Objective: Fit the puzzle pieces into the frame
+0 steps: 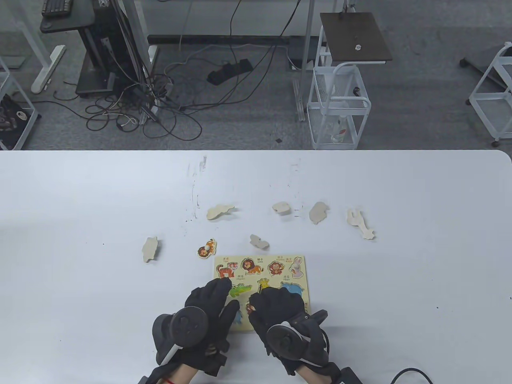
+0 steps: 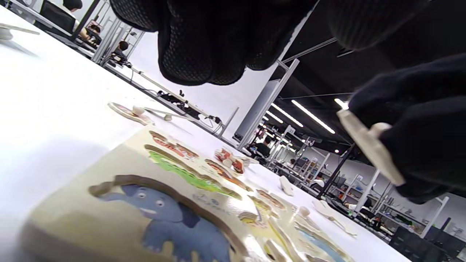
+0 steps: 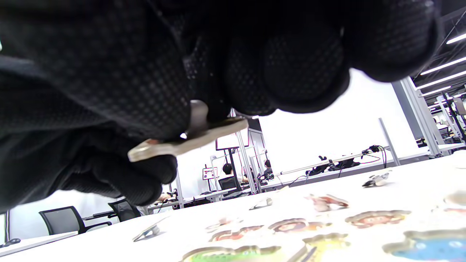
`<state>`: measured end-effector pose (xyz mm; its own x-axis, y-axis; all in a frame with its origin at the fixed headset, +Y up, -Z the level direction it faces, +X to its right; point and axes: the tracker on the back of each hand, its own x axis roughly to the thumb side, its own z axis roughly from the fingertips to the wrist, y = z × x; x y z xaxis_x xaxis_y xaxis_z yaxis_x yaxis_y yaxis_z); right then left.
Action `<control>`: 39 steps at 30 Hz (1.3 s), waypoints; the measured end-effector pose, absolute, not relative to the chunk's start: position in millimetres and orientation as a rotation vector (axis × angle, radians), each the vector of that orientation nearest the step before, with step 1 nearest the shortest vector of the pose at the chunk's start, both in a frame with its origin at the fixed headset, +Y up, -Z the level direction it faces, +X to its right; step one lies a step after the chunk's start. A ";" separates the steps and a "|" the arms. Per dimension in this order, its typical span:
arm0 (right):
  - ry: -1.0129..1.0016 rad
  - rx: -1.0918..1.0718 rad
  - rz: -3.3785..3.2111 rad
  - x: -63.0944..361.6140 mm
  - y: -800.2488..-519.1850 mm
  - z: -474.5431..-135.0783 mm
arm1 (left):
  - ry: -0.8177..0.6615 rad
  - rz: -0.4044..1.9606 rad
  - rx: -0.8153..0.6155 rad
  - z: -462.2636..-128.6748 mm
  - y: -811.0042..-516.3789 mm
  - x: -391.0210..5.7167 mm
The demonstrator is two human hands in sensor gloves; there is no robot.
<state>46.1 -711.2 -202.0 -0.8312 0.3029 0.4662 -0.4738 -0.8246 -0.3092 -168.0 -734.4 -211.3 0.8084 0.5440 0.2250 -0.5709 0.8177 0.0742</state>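
Note:
The puzzle frame point(image 1: 299, 264) lies flat near the table's front edge, with animal pictures in its recesses; it also shows in the left wrist view point(image 2: 109, 171) and the right wrist view point(image 3: 367, 218). My right hand point(image 1: 256, 305) pinches a thin wooden piece point(image 3: 189, 141) by its knob and holds it tilted just above the frame's lower middle; the piece also shows in the left wrist view point(image 2: 367, 145). My left hand point(image 1: 224, 295) lies over the frame's lower left part and holds nothing. Both hands hide the frame's bottom row.
Several loose pieces lie face down beyond the frame: one at far left point(image 1: 150, 249), one point(image 1: 219, 211), one point(image 1: 281, 207), one point(image 1: 319, 212), a long one point(image 1: 360, 223) and one point(image 1: 258, 241) close to the frame. A face-up piece point(image 1: 207, 248) lies by its top left corner.

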 end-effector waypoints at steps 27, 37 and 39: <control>-0.356 0.417 2.968 48.3 -696.2 -297.7 | -0.223 0.493 0.019 -218.5 -743.5 -166.0; -0.255 0.349 3.162 40.4 -724.9 -319.9 | -0.215 0.515 0.012 -220.7 -745.0 -168.5; -0.251 0.352 3.180 40.0 -726.6 -322.3 | -0.215 0.525 0.016 -221.1 -745.3 -169.0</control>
<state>40.0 -726.6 -322.3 -0.9737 -0.0839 0.2120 0.0496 -0.9855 -0.1623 -169.0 -745.3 -221.1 0.8433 0.4959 0.2072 -0.4992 0.8656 -0.0401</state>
